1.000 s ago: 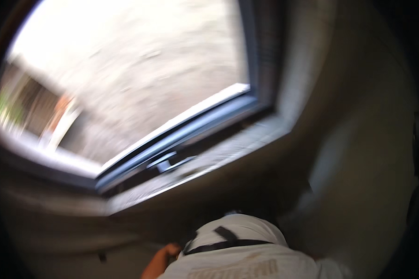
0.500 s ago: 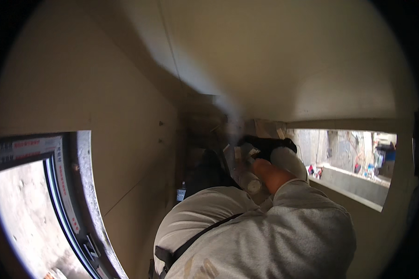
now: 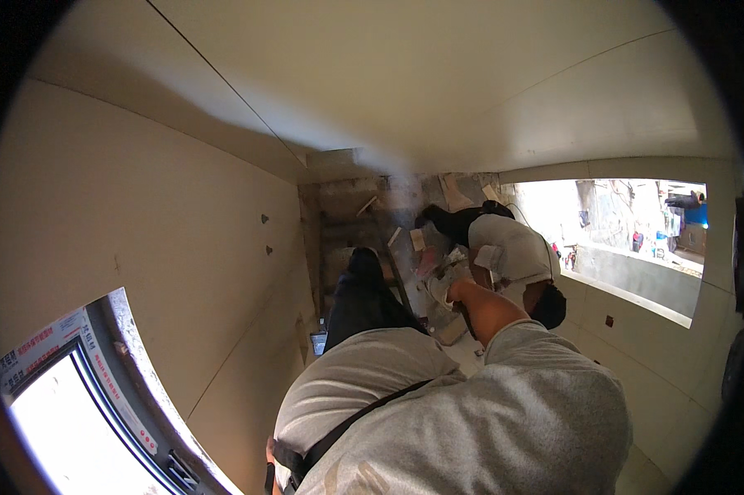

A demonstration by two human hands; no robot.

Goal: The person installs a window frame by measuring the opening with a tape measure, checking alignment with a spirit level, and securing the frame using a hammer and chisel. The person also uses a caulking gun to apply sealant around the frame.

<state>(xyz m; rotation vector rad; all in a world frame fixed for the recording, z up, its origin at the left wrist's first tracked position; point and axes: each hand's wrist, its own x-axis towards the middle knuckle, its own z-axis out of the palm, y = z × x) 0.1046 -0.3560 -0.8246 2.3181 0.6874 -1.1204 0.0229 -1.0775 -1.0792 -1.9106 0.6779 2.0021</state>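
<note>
I look down along my own body: grey sweatshirt (image 3: 471,412), a black strap across it, dark trousers (image 3: 363,301). My right hand (image 3: 443,283) wears a pale work glove and reaches forward over the floor far below; its fingers look curled, but what is in them is too small to tell. Just beyond it another person (image 3: 508,247) in a grey top bends over, dark hair (image 3: 549,305) toward me. A sliver of my left hand (image 3: 269,450) shows at the sweatshirt's lower left edge, mostly hidden.
A dark-framed window (image 3: 99,396) is at the lower left. A wide wall opening (image 3: 619,239) at the right shows the street. Bare beige panels form the left wall and ceiling. Scraps and boards (image 3: 388,214) litter the narrow floor.
The view has swung from the window to the room below. My right arm has stretched farther out, and the person bending below has come into view.
</note>
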